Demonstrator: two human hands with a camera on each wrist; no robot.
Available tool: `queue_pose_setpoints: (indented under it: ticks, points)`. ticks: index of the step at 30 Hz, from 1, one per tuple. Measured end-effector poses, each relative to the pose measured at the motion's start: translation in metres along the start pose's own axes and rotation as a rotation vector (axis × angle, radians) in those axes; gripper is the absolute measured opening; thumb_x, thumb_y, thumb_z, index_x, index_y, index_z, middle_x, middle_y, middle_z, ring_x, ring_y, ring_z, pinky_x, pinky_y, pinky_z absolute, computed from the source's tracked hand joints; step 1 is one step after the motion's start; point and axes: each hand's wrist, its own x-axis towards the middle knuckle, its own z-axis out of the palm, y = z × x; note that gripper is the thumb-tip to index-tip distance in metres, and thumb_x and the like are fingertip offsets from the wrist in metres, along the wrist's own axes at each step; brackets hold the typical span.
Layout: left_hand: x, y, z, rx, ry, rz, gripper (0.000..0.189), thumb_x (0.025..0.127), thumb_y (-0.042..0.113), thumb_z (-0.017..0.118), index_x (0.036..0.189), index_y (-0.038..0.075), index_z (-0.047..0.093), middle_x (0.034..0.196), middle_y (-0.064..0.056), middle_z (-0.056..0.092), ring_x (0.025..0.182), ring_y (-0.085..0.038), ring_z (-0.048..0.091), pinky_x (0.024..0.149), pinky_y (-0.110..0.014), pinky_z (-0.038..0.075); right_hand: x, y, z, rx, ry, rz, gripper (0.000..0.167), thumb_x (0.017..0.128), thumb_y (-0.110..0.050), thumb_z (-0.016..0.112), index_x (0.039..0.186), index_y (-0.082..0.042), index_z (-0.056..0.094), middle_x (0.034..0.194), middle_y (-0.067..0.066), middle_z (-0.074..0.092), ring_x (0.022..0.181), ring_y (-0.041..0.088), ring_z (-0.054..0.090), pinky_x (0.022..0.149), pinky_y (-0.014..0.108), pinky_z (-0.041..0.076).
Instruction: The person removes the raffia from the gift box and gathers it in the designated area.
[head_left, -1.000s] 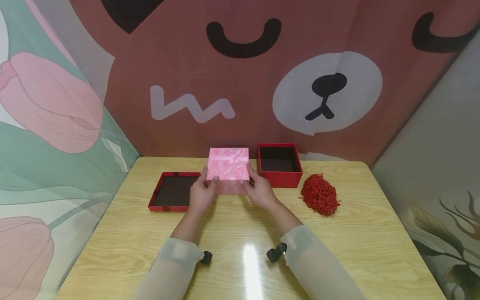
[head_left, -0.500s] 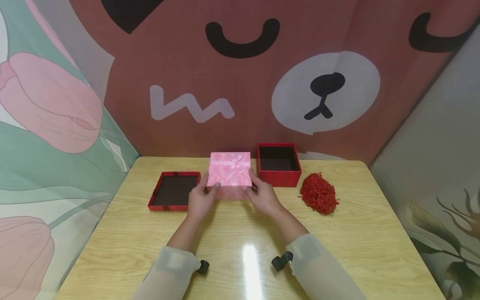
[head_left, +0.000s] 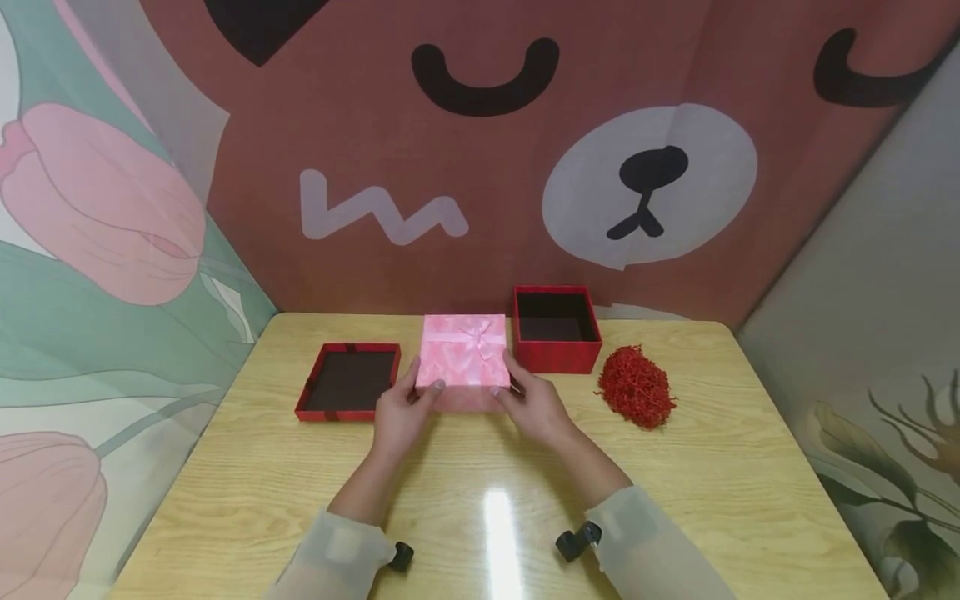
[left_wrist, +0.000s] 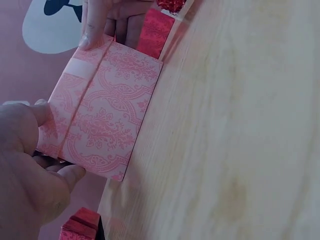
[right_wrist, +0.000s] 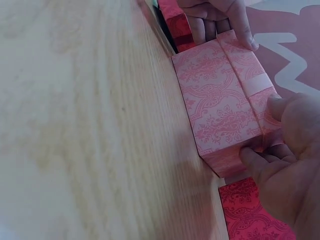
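Between both hands is a pink gift box (head_left: pixel 465 354) with its lid on and a ribbon bow on top. The left hand (head_left: pixel 401 417) grips its left side, thumb at the lid's front edge. On the opposite side the right hand (head_left: pixel 536 406) holds it likewise, fingers under the lid's rim in the right wrist view. Scrollwork patterns the box's pink front wall (left_wrist: pixel 107 107), and its lower edge is close over the table. Behind the right hand stands a red box base (head_left: pixel 558 354) with a dark inside. Left of the left hand lies a red lid (head_left: pixel 351 379), dark inside facing up.
A heap of red shredded paper (head_left: pixel 637 387) lies right of the red box base. The wooden table (head_left: pixel 480 500) meets a wall hanging (head_left: pixel 375 275) with a bear print at its back edge. Small black devices are on both wrists.
Both hands have drawn the pink gift box back from the wall toward the person and a little to the right. The red box base, red lid and shredded paper have stayed in place.
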Motion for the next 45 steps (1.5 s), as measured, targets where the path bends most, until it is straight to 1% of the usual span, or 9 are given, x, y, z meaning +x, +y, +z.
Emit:
queue_pose_setpoints:
  ticks: [2,5,8,16,22,29,34,39,45]
  points:
    - [-0.003,0.0,0.001,0.003,-0.002,0.004,0.076,0.094,0.046,0.076,0.155,0.011,0.048,0.129,-0.007,0.072,0.091,-0.015,0.067,0.076,-0.017,0.056,-0.004,0.001,-0.001,-0.001,0.011,-0.023,0.07,0.1,-0.027,0.072,0.161,-0.016,0.038,0.159,0.007,0.044,0.132,0.026,0.058,0.101,0.037,0.054]
    - [-0.009,0.001,0.001,0.01,-0.015,0.012,0.076,0.093,0.045,0.077,0.155,0.011,0.048,0.108,-0.007,0.078,0.084,-0.014,0.066,0.07,-0.016,0.053,-0.012,0.002,-0.002,0.011,0.017,-0.035,0.07,0.1,-0.025,0.073,0.16,-0.015,0.039,0.158,0.008,0.044,0.13,0.027,0.059,0.099,0.037,0.055]
    - [-0.016,0.002,0.0,0.014,-0.015,0.012,0.075,0.093,0.043,0.078,0.155,0.012,0.048,0.103,-0.006,0.078,0.079,-0.017,0.062,0.064,-0.018,0.05,-0.018,0.001,-0.003,0.023,0.002,-0.027,0.071,0.1,-0.026,0.073,0.161,-0.018,0.037,0.159,0.006,0.043,0.132,0.025,0.058,0.099,0.035,0.054]
    - [-0.035,0.005,0.0,0.042,-0.004,0.001,0.072,0.092,0.038,0.08,0.154,0.015,0.049,0.144,-0.008,0.061,0.104,-0.014,0.064,0.09,-0.023,0.057,-0.035,-0.002,-0.009,0.025,-0.029,0.017,0.072,0.1,-0.029,0.073,0.161,-0.024,0.036,0.161,-0.001,0.039,0.137,0.023,0.054,0.102,0.034,0.053]
    - [-0.046,0.006,0.0,0.05,-0.004,0.015,0.073,0.091,0.035,0.082,0.153,0.014,0.051,0.11,-0.012,0.073,0.069,-0.016,0.048,0.056,-0.019,0.042,-0.048,-0.003,-0.01,0.023,-0.027,0.018,0.071,0.1,-0.03,0.072,0.161,-0.026,0.035,0.16,-0.002,0.04,0.135,0.021,0.055,0.1,0.032,0.053]
    - [-0.059,0.007,0.0,0.012,-0.011,-0.005,0.072,0.09,0.036,0.083,0.152,0.016,0.053,0.143,-0.008,0.062,0.1,-0.013,0.065,0.081,-0.019,0.058,-0.064,-0.002,-0.008,0.058,0.014,-0.05,0.07,0.099,-0.024,0.074,0.16,-0.02,0.038,0.157,0.003,0.042,0.131,0.022,0.058,0.097,0.027,0.054]
    - [-0.067,0.007,0.001,-0.038,0.005,-0.007,0.069,0.088,0.031,0.085,0.149,0.017,0.056,0.135,-0.007,0.067,0.08,-0.011,0.062,0.065,-0.015,0.053,-0.074,-0.003,-0.006,0.07,0.037,-0.08,0.07,0.098,-0.019,0.075,0.159,-0.015,0.04,0.156,0.007,0.044,0.131,0.024,0.058,0.097,0.028,0.055]
    - [-0.072,0.006,0.003,-0.115,-0.015,-0.018,0.068,0.088,0.032,0.086,0.147,0.016,0.058,0.148,-0.003,0.057,0.118,-0.012,0.066,0.092,-0.022,0.055,-0.086,-0.006,-0.006,0.065,0.05,-0.036,0.072,0.098,-0.021,0.075,0.16,-0.019,0.039,0.156,0.005,0.045,0.13,0.022,0.06,0.099,0.029,0.053]
    - [-0.075,0.005,0.005,-0.147,-0.044,-0.021,0.067,0.087,0.028,0.086,0.146,0.015,0.058,0.149,0.003,0.055,0.135,-0.019,0.055,0.096,-0.025,0.053,-0.096,-0.007,-0.01,0.012,0.047,0.021,0.074,0.098,-0.033,0.074,0.161,-0.027,0.037,0.155,0.0,0.046,0.13,0.021,0.06,0.103,0.031,0.051]
